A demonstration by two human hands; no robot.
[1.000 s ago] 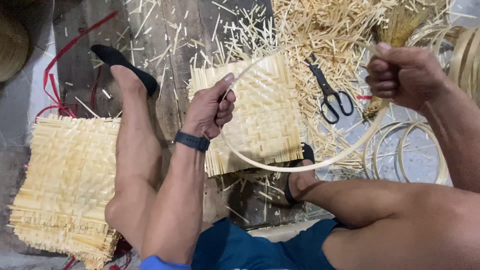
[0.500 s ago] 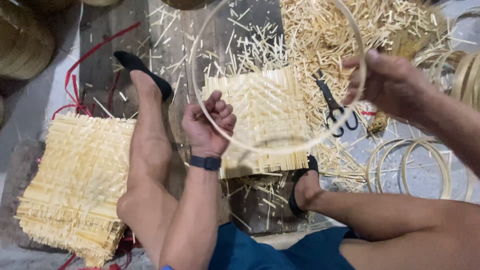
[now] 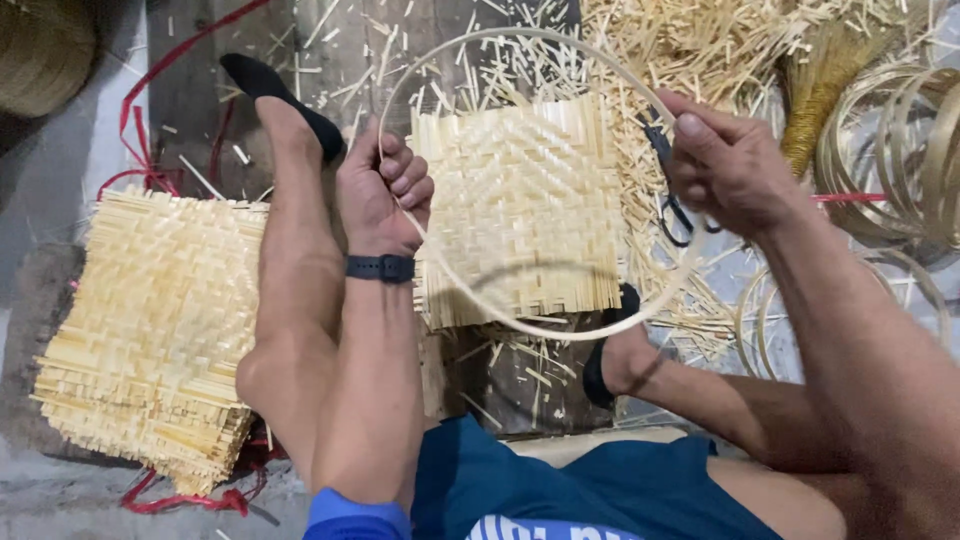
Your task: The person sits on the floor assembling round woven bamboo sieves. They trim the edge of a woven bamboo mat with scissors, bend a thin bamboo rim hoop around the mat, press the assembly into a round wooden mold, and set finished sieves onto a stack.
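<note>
A thin pale bamboo hoop point(image 3: 520, 325) hangs in the air between my two hands. My left hand point(image 3: 382, 190), with a dark band on the wrist, grips its left side. My right hand point(image 3: 730, 160) pinches its right side. Seen through the ring, a square woven bamboo mat point(image 3: 520, 200) lies on dark wooden boards point(image 3: 330, 50) between my bare legs. Black-handled scissors point(image 3: 670, 215) lie just beyond the mat, partly hidden behind my right hand.
A stack of woven mats point(image 3: 150, 330) sits at the left over red plastic strapping point(image 3: 140, 120). Loose bamboo slivers point(image 3: 700, 50) litter the boards ahead. More bamboo hoops point(image 3: 890, 150) pile up at the right. Rounded woven baskets point(image 3: 40, 50) stand at top left.
The strip was a flat loose arc a second ago; both hands have raised and turned it, so it now faces me as a full ring over the mat.
</note>
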